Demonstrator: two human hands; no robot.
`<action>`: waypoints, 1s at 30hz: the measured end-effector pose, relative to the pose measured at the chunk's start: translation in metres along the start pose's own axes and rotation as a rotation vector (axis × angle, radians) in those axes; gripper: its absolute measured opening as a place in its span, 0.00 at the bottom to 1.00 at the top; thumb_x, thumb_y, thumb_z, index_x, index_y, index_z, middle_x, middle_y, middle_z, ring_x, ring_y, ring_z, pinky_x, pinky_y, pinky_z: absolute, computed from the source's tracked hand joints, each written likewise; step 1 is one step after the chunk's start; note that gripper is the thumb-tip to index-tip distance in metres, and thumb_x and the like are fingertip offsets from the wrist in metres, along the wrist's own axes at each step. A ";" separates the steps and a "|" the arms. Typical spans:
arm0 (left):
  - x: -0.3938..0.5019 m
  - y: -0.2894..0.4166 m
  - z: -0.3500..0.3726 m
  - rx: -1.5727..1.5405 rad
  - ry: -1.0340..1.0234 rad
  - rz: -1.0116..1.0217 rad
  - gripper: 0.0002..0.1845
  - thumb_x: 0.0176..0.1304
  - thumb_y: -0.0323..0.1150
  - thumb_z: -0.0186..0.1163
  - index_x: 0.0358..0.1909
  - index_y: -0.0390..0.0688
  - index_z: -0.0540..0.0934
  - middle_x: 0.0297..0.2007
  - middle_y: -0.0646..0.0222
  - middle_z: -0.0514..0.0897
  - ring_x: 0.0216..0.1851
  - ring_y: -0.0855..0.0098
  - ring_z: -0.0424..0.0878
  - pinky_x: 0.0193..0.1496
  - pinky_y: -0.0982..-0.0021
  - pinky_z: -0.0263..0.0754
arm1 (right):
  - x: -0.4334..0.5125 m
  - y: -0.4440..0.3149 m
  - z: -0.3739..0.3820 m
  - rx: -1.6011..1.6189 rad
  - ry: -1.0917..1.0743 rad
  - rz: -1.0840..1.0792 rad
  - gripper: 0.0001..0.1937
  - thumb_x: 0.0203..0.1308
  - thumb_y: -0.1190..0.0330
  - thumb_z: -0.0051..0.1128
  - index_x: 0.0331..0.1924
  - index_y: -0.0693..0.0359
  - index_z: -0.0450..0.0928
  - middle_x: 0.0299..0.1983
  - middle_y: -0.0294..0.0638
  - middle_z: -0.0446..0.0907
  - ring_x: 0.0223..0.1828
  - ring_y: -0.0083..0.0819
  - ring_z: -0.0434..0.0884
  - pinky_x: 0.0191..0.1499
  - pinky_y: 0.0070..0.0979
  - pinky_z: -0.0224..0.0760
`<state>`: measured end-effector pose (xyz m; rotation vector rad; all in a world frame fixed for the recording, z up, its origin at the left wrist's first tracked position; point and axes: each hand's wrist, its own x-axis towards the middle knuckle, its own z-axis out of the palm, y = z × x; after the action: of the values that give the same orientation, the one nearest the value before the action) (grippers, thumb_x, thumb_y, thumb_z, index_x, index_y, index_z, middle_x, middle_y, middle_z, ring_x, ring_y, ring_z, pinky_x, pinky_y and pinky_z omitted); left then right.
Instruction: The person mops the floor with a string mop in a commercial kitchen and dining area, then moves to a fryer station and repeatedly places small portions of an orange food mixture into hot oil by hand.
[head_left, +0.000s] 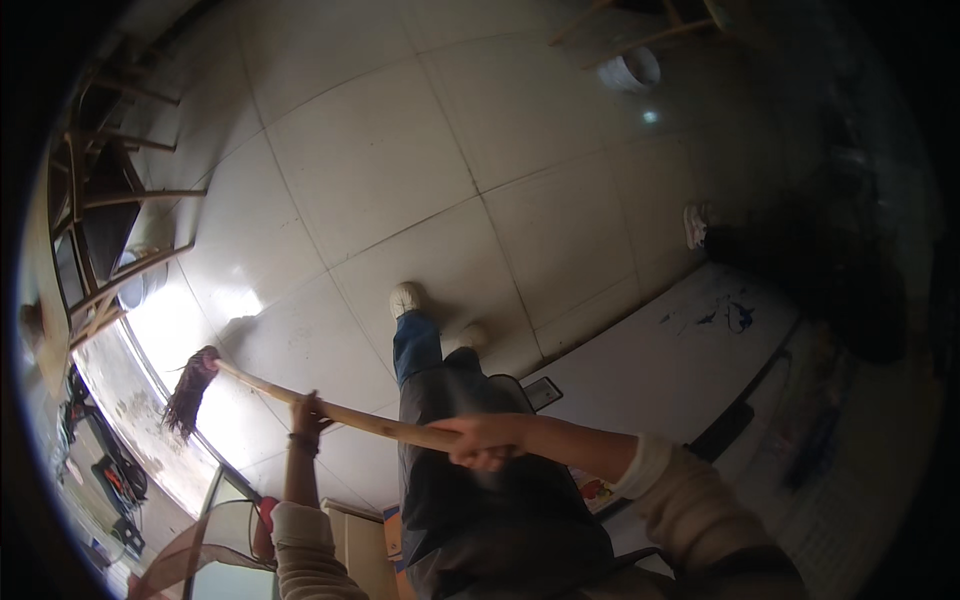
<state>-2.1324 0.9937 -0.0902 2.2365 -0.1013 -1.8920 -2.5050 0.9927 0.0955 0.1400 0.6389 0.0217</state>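
Observation:
Both my hands hold a mop by its wooden handle (352, 417), which slants across the view in front of my dark apron (510, 525). My right hand (484, 441) is wrapped around the handle's near end. Farther along, my left hand (306, 415) grips the shaft, with a dark band on the wrist. At the far end is the mop head (192, 394), a bundle of dark strands beside a bright doorway sill. Whether the strands touch the surface below, I cannot tell.
Pale floor tiles (375, 165) spread ahead. Wooden chairs (112, 202) stand at the left, a white bucket (630, 71) at the top right. Another person's shoe (696, 226) shows at the right, near a stained white surface (667, 337). A reddish mesh (187, 547) lies lower left.

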 end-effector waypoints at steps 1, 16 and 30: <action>-0.004 -0.018 0.035 0.105 -0.141 -0.101 0.19 0.50 0.42 0.62 0.36 0.43 0.66 0.28 0.62 0.71 0.35 0.56 0.78 0.36 0.49 0.79 | -0.030 0.031 -0.010 0.023 0.094 0.038 0.41 0.49 0.76 0.48 0.67 0.53 0.39 0.19 0.32 0.64 0.10 0.13 0.60 0.08 0.12 0.53; -0.091 -0.241 0.460 1.826 -1.193 1.742 0.11 0.36 0.40 0.64 0.19 0.45 0.76 0.22 0.63 0.73 0.24 0.56 0.70 0.28 0.57 0.58 | -0.084 0.389 0.032 1.992 -0.377 -1.129 0.24 0.59 0.75 0.46 0.61 0.61 0.60 0.36 0.44 0.72 0.28 0.28 0.73 0.26 0.24 0.69; -0.141 -0.152 0.500 0.966 -1.168 0.185 0.14 0.57 0.35 0.57 0.37 0.38 0.67 0.30 0.62 0.76 0.24 0.72 0.76 0.22 0.72 0.74 | -0.057 0.225 -0.193 0.844 0.484 -1.144 0.35 0.56 0.35 0.31 0.38 0.62 0.73 0.32 0.46 0.79 0.33 0.36 0.81 0.34 0.32 0.77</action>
<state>-2.6597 1.1107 -0.0616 0.9259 -1.5614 -3.0931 -2.6605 1.2362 0.0074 0.5738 1.1060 -1.3654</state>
